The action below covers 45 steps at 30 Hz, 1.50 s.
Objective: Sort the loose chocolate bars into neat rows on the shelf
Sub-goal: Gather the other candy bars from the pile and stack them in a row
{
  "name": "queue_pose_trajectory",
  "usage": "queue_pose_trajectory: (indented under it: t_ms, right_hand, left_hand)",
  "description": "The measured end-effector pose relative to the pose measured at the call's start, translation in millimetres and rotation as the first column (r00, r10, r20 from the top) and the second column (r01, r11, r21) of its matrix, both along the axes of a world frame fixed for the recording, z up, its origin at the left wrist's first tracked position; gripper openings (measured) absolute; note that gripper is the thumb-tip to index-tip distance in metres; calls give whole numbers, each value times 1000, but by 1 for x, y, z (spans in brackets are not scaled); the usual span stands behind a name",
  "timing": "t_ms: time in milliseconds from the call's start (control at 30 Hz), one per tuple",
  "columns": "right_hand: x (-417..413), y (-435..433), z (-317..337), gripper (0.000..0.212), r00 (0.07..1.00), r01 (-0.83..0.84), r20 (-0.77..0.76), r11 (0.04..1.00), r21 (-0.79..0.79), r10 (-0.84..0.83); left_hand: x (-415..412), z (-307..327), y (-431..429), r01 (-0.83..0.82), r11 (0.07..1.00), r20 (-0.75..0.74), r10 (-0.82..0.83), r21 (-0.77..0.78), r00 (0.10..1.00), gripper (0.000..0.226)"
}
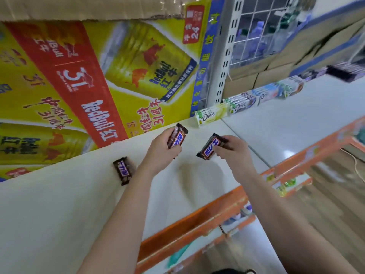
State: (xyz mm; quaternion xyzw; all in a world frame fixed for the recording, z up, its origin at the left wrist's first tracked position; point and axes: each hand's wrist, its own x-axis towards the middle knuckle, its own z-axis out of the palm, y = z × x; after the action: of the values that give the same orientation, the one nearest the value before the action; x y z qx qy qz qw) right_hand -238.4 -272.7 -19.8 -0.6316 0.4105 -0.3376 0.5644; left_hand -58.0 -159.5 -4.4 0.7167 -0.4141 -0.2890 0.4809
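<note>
Chocolate bars in glossy brown wrappers, head view: bar one (177,139) is gripped in my left hand (160,153) and bar two (209,147) is pinched in my right hand (236,153), both above the white shelf board (59,204). Flat on the board, just left of my left wrist, lies bar three (123,170). Recommended: set each held bar parallel to bar three, ends aligned, label up. The bars' white-on-blue characters are not reliably legible. The pale green packs (211,114) read "Dove"; the yellow-and-red carton (79,76) reads "RedBull".
</note>
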Motion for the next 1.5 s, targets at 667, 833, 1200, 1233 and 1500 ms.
queue_pose_trajectory:
  t_ms: [667, 833, 1200, 1233, 1500]
  right_hand:
    - [-261, -209, 7, 7, 993, 6, 119, 988, 156, -24]
    - [-282, -263, 6, 14, 998, 4, 55, 976, 218, -16]
    - [-304, -453, -2, 22, 943, -13, -330, 987, -157, -40]
    - [-304, -472, -2, 19, 922, -25, -382, 972, -234, -68]
    - [-282, -592, -6, 15, 802, -191, -520, 698, -690, -295]
  left_hand:
    - [-249, -5, -237, 123, 992, -115, -124, -19, 986, 48]
    - [-268, -8, -293, 169, 985, -73, -171, -28, 983, 36]
    - [-288, -26, -452, 83, 996, 141, -84, 8, 986, 29]
    - [-290, -25, -466, 71, 997, 160, -71, 7, 984, 28]
    - [-300, -24, -533, -40, 999, 158, 37, 14, 987, 34]
